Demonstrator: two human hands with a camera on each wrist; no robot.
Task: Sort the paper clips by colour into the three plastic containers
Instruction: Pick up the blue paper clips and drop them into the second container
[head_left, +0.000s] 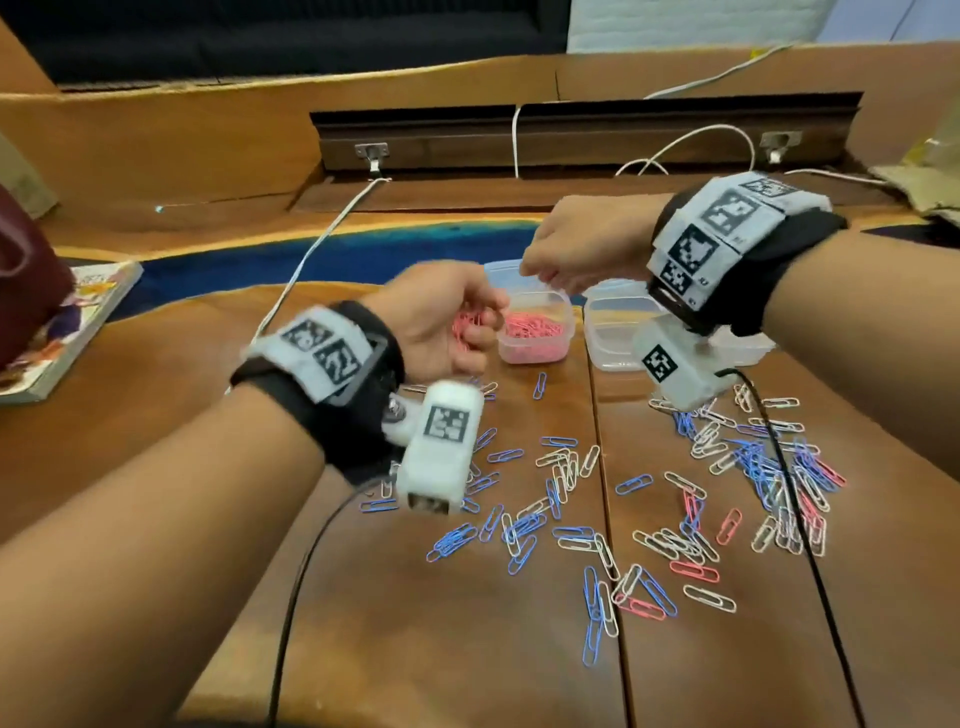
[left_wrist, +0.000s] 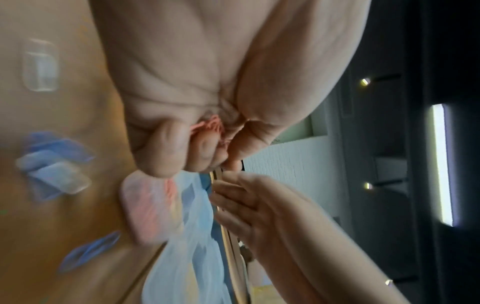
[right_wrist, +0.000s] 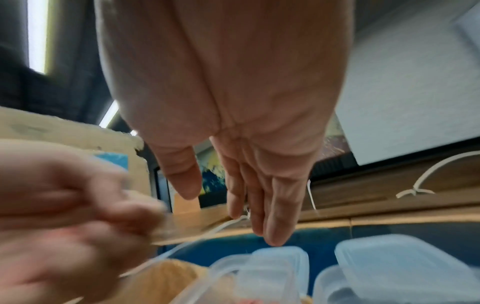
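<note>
My left hand (head_left: 480, 325) grips a bunch of pink paper clips (head_left: 464, 328) just left of a clear container (head_left: 563, 301) half full of pink clips. In the left wrist view its curled fingers (left_wrist: 166, 152) close round the pink clips (left_wrist: 211, 126). My right hand (head_left: 540, 273) hovers above that container with its fingers straight and nothing in it, as the right wrist view (right_wrist: 233, 214) shows. A second clear container (head_left: 605, 345) stands to the right, and a third (head_left: 498, 270) behind. Blue, white and a few red clips (head_left: 566, 519) lie scattered on the wooden table.
A book (head_left: 67, 332) lies at the table's left edge beside a maroon object (head_left: 26, 280). A white cable (head_left: 311, 249) runs from the back ledge toward my left wrist. Black camera cables (head_left: 800, 519) trail over the clips on the right.
</note>
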